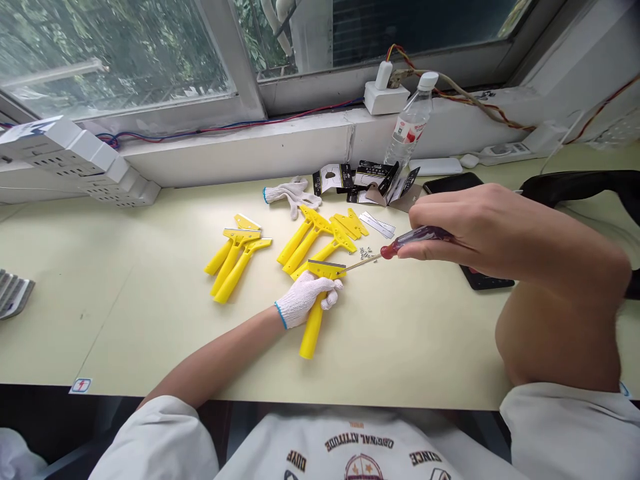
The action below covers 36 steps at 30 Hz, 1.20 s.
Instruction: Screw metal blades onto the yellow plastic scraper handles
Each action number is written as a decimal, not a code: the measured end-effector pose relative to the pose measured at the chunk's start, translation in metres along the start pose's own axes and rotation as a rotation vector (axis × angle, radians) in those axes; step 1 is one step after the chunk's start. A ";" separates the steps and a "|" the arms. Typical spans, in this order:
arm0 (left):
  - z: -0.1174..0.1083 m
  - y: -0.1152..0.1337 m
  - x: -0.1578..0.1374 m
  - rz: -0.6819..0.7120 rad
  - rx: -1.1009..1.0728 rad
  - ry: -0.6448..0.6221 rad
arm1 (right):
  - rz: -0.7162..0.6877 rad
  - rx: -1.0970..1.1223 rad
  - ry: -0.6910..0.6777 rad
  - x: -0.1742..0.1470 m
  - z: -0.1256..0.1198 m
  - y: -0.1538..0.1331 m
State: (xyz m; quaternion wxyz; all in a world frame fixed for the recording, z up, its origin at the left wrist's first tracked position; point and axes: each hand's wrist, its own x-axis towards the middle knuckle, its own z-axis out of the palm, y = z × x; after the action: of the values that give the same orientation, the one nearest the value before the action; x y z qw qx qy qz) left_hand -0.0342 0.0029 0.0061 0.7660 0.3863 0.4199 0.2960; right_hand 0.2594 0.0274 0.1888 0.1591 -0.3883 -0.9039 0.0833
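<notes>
My left hand (306,297), in a white knit glove with a blue cuff, is closed around the handle of a yellow scraper (312,333). A metal blade edge shows along the scraper's head. Bare, my right hand (463,223) grips a screwdriver (417,239) with a dark, red-ended handle. Its shaft slants down to the left, and the tip meets the right side of the scraper's head. Small screws (367,253) lie loose just beyond the shaft. Behind the held scraper are yellow scraper handles (305,243), small yellow plates (350,225) and thin metal blades (379,225).
More yellow scrapers (235,257) rest in a group at left. A second white glove (293,195) and black-and-yellow packaging (370,181) lie at the back. A water bottle (410,123) stands by the wall. Dark phone-like devices (487,277) are partly under my right arm.
</notes>
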 end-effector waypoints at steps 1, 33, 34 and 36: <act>0.000 0.000 0.000 -0.001 -0.002 0.001 | -0.002 0.002 0.000 0.000 0.000 0.000; -0.004 0.000 0.001 -0.061 0.048 -0.002 | -0.058 0.059 -0.008 -0.004 0.004 -0.023; -0.004 0.000 0.000 -0.058 0.047 -0.006 | 0.068 -0.036 0.031 -0.004 0.007 -0.023; -0.004 0.001 0.000 -0.053 0.048 -0.018 | 0.275 -0.227 0.121 -0.001 0.011 -0.024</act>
State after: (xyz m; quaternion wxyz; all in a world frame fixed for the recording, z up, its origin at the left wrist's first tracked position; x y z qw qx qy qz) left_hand -0.0379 0.0045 0.0053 0.7678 0.3960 0.4300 0.2621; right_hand 0.2397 0.0101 0.1850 0.1556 -0.5279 -0.8346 -0.0217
